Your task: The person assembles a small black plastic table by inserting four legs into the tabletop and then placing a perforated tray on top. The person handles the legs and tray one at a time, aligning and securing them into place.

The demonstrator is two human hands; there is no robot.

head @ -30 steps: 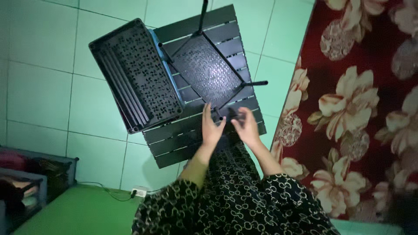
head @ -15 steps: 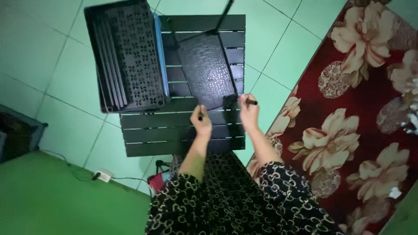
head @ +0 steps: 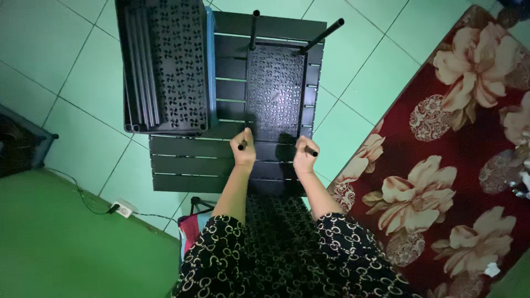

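Note:
A black perforated plastic shelf panel (head: 276, 91) rests on a dark slatted table (head: 187, 165), with two black poles (head: 320, 36) standing up from its far corners. My left hand (head: 243, 149) grips the top of a black pole at the panel's near left corner. At the near right corner my right hand (head: 305, 156) is closed around another black pole. Both hands sit at the panel's near edge, about a hand's width apart.
A stack of black perforated panels with several poles (head: 165, 66) lies on the table's left part. A red floral carpet (head: 441, 165) covers the floor to the right. A white power socket with cable (head: 122, 208) lies on green tile at lower left.
The view has swung so the table and panel now sit straight ahead. My hands have spread apart from the panel's near middle to its two near corners, each around a pole.

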